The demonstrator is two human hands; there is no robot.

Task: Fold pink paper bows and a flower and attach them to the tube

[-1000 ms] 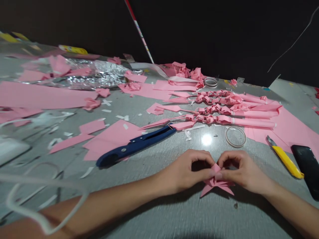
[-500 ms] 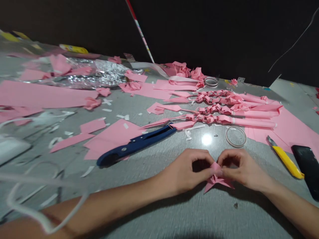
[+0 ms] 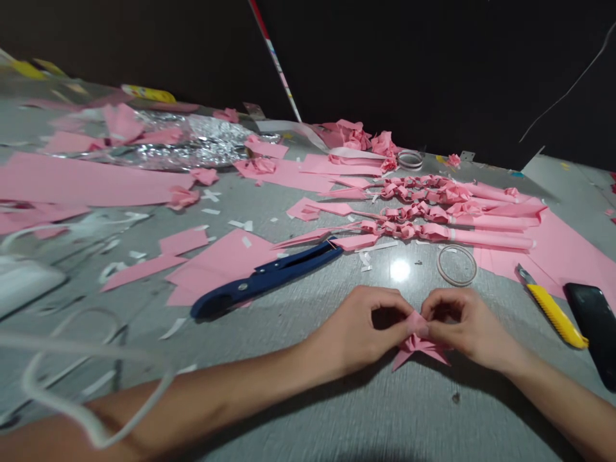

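Between my two hands is a small folded pink paper (image 3: 416, 343) with pointed flaps spreading downward. My left hand (image 3: 368, 324) pinches its upper left part between thumb and forefinger. On the upper right side, my right hand (image 3: 464, 324) grips the same paper in a similar pinch, the thumbs almost meeting. The fingertips hide part of the folds. A tape ring (image 3: 456, 265) lies just beyond my right hand. Beyond my left forearm rest dark blue scissors (image 3: 264, 282), or a similar long-handled cutter, on the grey table (image 3: 312, 410).
Pink paper chains (image 3: 409, 212) with rolled tubes lie across the middle. At right are a yellow box cutter (image 3: 556, 314) with its blade end showing and a black phone (image 3: 591, 330). A white cable (image 3: 99, 359) loops over my left forearm. Crumpled silver film (image 3: 192, 141) sits far left.
The view has shifted slightly, so the table things appear a little to the right. Both hands keep the same pinch on the folded paper.
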